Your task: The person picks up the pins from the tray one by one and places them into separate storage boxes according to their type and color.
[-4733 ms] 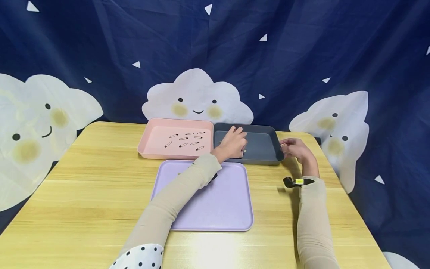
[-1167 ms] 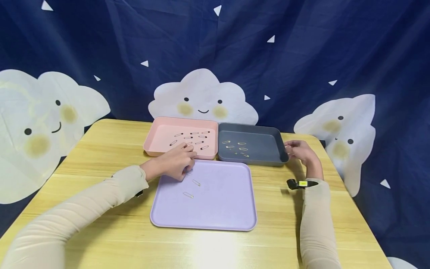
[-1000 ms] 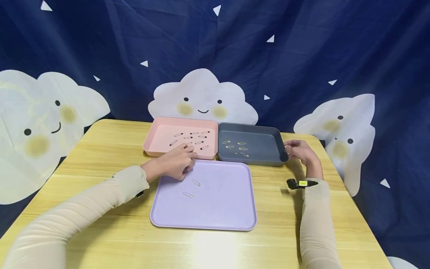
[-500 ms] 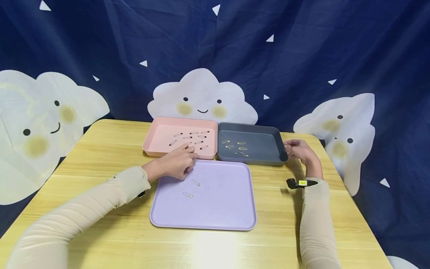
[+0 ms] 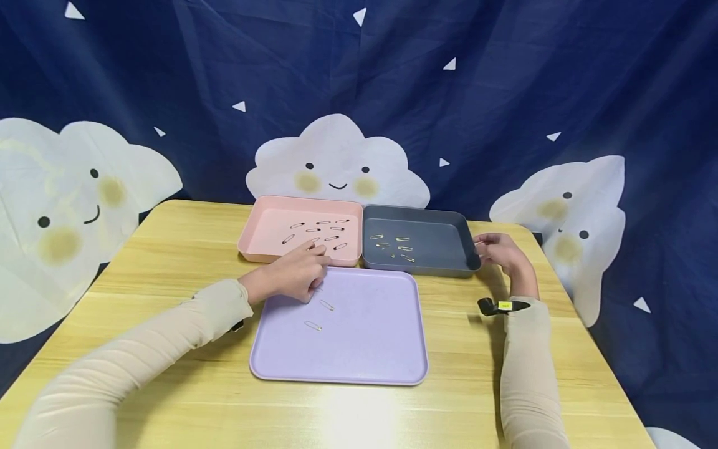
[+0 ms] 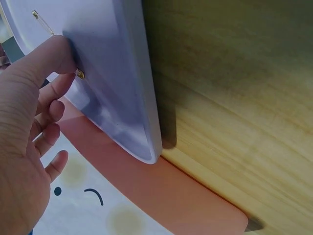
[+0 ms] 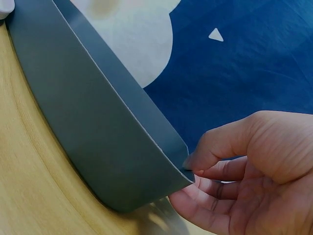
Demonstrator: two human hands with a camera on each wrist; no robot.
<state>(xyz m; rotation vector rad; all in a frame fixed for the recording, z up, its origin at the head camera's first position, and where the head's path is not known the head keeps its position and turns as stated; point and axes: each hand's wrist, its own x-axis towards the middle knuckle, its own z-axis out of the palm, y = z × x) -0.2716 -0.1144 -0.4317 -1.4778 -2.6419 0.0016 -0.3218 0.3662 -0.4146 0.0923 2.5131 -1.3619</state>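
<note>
My left hand [image 5: 300, 274] is over the far left part of a lilac tray [image 5: 370, 349]. In the left wrist view, thumb and forefinger pinch a safety pin [image 6: 80, 74], its gold end poking out past the fingertips. Nearer to me on that tray lie two gold safety pins, one [image 5: 327, 305] close to the hand and one [image 5: 313, 325] lower. My right hand [image 5: 502, 252] grips the right end of a dark grey tray [image 5: 437, 268]; in the right wrist view, the thumb bears on its rim and fingers are outside.
Left of the grey tray stands a pink tray [image 5: 252, 240] with several black-ended safety pins [image 5: 313, 230]. Several gold safety pins [image 5: 402, 239] lie in the grey tray's left half. A blue curtain [image 5: 392, 75] with clouds hangs behind the wooden table [image 5: 140, 280].
My left hand has come from over the grey tray to the lilac tray's far left part, and has barely moved in the last second. My right hand keeps its hold on the grey tray.
</note>
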